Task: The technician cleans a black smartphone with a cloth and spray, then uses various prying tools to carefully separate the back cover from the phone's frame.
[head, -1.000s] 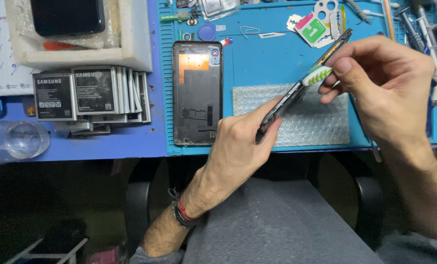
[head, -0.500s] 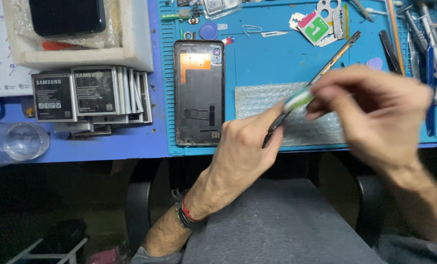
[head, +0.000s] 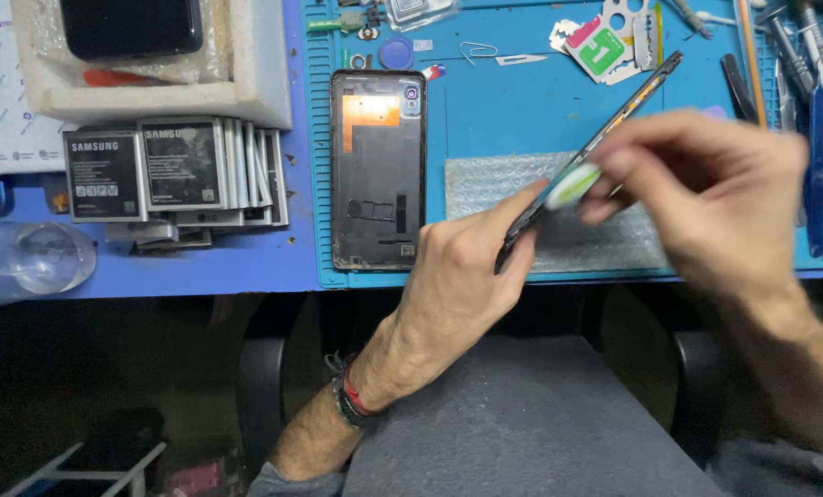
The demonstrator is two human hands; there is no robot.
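- Left hand (head: 457, 276) clamps phone (head: 596, 147) edge-up, tilted toward one o'clock, exposing its seam.
- Right hand (head: 706, 198) pinches green-white tool (head: 573, 187) against that edge.
- Back cover (head: 377, 170) lies at ten o'clock.

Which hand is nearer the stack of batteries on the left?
Left. The left hand sits right of the stack of batteries, beyond the back cover; the right hand is farther right.

Black phone (head: 596, 147), blue mat (head: 513, 110), seemingly green-and-white pick (head: 573, 187).
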